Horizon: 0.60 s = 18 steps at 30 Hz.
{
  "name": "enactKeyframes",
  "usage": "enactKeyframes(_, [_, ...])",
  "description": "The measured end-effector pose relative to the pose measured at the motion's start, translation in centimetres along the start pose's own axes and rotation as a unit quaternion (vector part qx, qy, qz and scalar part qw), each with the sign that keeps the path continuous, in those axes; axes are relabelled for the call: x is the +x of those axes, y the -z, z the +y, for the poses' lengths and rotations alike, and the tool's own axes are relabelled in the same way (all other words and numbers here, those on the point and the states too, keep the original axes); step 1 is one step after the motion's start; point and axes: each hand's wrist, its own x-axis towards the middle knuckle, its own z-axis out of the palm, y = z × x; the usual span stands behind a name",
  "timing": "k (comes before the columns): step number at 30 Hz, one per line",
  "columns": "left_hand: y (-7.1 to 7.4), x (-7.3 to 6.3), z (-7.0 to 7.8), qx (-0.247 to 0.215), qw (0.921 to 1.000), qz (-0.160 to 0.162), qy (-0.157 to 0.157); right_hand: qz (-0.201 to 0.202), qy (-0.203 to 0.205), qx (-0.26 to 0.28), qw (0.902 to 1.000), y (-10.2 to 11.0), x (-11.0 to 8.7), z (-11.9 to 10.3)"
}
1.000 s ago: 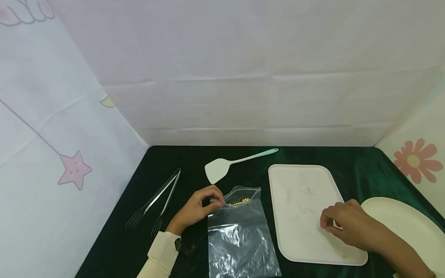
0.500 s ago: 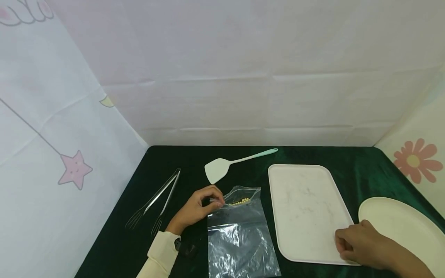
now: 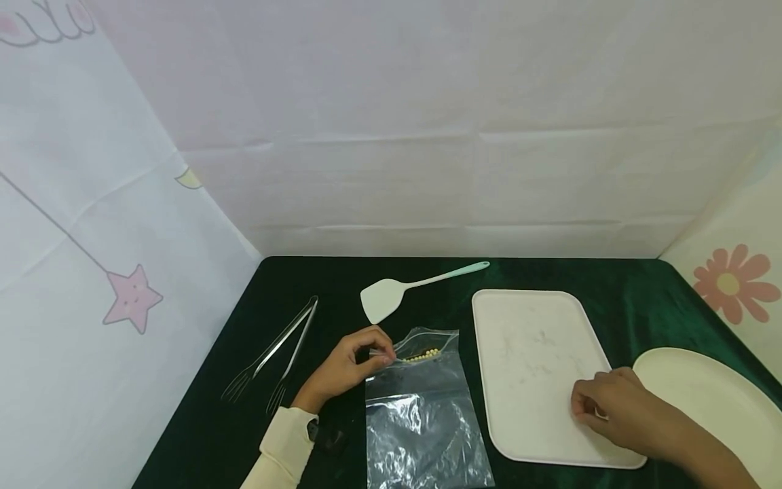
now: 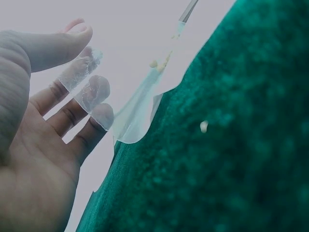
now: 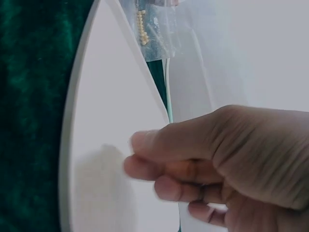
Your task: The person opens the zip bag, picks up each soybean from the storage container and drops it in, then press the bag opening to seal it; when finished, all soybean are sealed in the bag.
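My left hand (image 3: pixel 349 363) grips the rim of a clear zip-lock bag (image 3: pixel 421 421) at its opening. In the left wrist view, clear plastic (image 4: pixel 94 92) covers the fingertips below the thumb. Small yellow beads (image 3: pixel 423 354) lie in rows near the bag's mouth. My right hand (image 3: pixel 617 411) hangs over the right front of a white rectangular tray (image 3: pixel 525 380), thumb and index fingertip together. The yellow bead seen earlier on the tray is gone from its spot; the fingertips hide whatever lies between them, as in the right wrist view, where the hand (image 5: pixel 193 164) is blurred.
A white spatula (image 3: pixel 385 299) lies behind the bag. Metal tongs (image 3: pixel 296 339) rest at the left. A cream oval plate (image 3: pixel 702 380) stands right of the tray, partly under my right forearm. A dark green cloth (image 3: pixel 427 272) covers the table.
My right hand went down to the tray's front right corner, where a yellow bead lay, then rose back to the left. That bead no longer shows. The left hand and bag stayed still.
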Motion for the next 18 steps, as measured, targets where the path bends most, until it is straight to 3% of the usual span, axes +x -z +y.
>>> enactKeyframes(4, [0.0, -0.1, -0.1, 0.002, 1.0, 0.001, 0.0, 0.05, 0.011, 0.002, 0.9987, 0.6, 1.2, -0.7])
enactKeyframes(8, [0.0, -0.1, -0.2, 0.002, 1.0, 0.001, 0.0, 0.103, 0.026, 0.048, 0.9932, 1.0, 2.3, -1.3])
enactKeyframes(18, [0.0, -0.1, 0.1, 0.004, 0.9999, 0.0, 0.012, 0.183, -0.014, 0.162, 0.9697, 1.3, 5.0, -2.7])
